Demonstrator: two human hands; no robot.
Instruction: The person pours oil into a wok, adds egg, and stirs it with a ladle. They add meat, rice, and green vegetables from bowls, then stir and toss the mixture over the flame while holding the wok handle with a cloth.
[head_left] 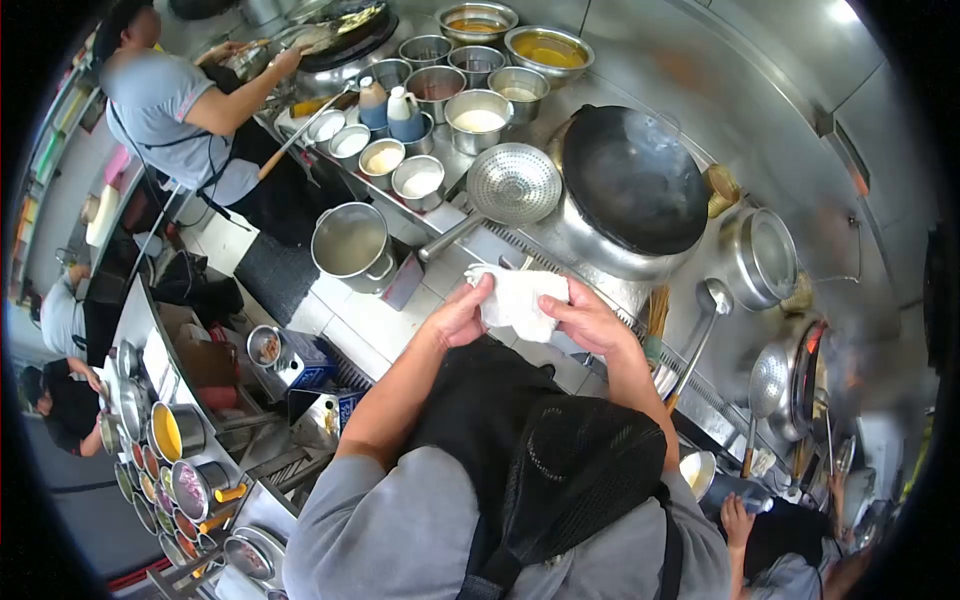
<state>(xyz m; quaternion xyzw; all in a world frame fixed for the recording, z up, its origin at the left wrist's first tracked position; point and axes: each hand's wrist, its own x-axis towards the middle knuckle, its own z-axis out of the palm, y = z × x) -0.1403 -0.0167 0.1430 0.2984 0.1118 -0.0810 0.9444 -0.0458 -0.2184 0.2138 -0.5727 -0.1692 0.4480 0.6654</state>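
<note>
Both of my hands hold a folded white cloth (512, 300) in front of my black apron. My left hand (463, 312) grips its left edge with the thumb on top. On the other side, my right hand (588, 316) pinches the right edge, thumb pressed over the cloth. Just beyond the cloth lies a large perforated strainer (514, 184), its handle slanting down to the left. A black wok (635, 180) sits on the burner ahead to the right, with faint smoke or steam above it. The fingers under the cloth are partly hidden.
Steel seasoning pots (418, 183) and squeeze bottles (405, 115) crowd the counter ahead. A tall pot (351, 247) stands at left. A ladle (714, 298) leans at right. Co-workers are at upper left (185, 110), far left and lower right. Ingredient containers (177, 432) fill the left counter.
</note>
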